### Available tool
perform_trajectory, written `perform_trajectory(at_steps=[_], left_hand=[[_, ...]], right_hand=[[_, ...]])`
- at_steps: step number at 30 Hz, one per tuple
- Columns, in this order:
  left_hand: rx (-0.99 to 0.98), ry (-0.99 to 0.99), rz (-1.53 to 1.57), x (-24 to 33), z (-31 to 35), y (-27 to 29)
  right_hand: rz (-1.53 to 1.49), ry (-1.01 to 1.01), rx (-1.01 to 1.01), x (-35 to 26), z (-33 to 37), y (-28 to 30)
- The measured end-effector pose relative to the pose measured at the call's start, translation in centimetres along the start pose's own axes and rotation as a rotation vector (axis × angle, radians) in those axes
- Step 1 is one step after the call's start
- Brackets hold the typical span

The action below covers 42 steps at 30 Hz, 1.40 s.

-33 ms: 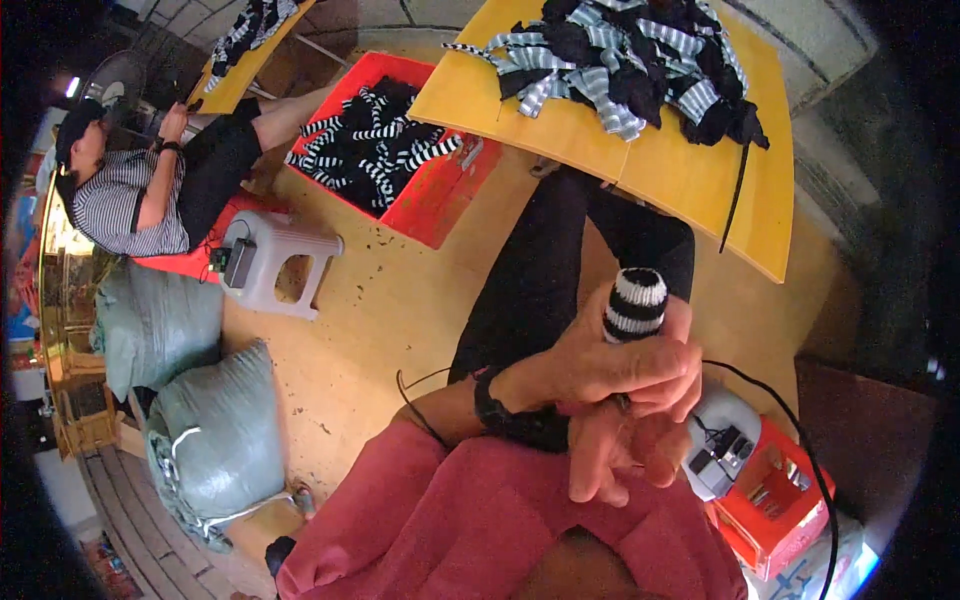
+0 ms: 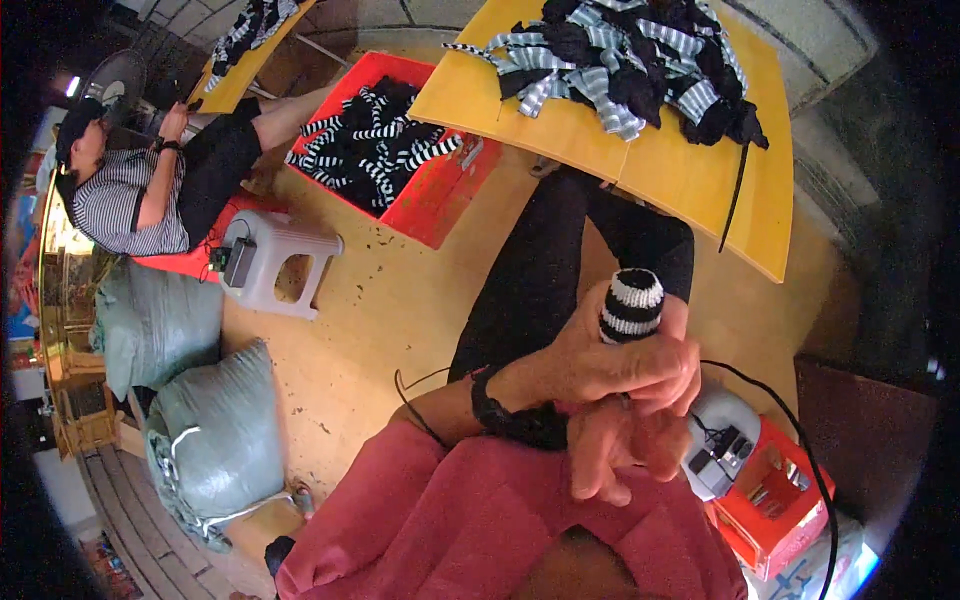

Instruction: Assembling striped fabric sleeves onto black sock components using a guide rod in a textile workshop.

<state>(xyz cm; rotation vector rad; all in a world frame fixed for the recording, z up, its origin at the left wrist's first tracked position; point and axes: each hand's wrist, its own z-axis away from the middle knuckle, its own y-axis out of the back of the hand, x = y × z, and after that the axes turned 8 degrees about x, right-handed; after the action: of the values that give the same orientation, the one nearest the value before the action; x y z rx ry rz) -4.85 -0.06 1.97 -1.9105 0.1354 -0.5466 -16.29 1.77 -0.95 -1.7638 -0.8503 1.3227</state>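
Observation:
A black-and-white striped knit tube [image 2: 632,305] stands up between the hands, its black end showing at the top. My left hand [image 2: 625,362], with a dark band at the wrist, is closed around the tube, thumb and fingers wrapped over its lower part. Just below and against it is my right hand [image 2: 625,450], its fingers bent downward and partly covered by the left hand. What the right fingers hold is hidden, and so is the lower end of the tube. Both hands are above my lap, in front of my red shirt [image 2: 420,520].
Ahead stands a yellow table [image 2: 700,190] heaped with striped knit pieces [image 2: 620,70]. A red bin [image 2: 430,215] of similar pieces is left of it. A seated person [image 2: 140,200], a grey stool [image 2: 285,255] and full sacks [image 2: 225,430] are at left; a red crate [image 2: 770,500] is at right.
The striped tube and both hands have shifted very slightly to the left. The grip looks the same.

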Motion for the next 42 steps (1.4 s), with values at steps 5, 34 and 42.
perform_trajectory(at_steps=[5, 34, 42], left_hand=[[0.174, -0.045, -0.298, -0.1, 0.0, 1.2], [0.068, -0.153, -0.247, -0.3, 0.5, 2.1], [0.263, -0.202, -0.526, -0.1, 0.0, 3.4]], right_hand=[[-0.301, 0.323, 0.069, 1.4, -1.3, -1.0], [0.066, 0.280, 0.402, 1.3, -0.2, -2.1], [0.232, 0.382, 0.863, 0.5, -0.8, -1.3]])
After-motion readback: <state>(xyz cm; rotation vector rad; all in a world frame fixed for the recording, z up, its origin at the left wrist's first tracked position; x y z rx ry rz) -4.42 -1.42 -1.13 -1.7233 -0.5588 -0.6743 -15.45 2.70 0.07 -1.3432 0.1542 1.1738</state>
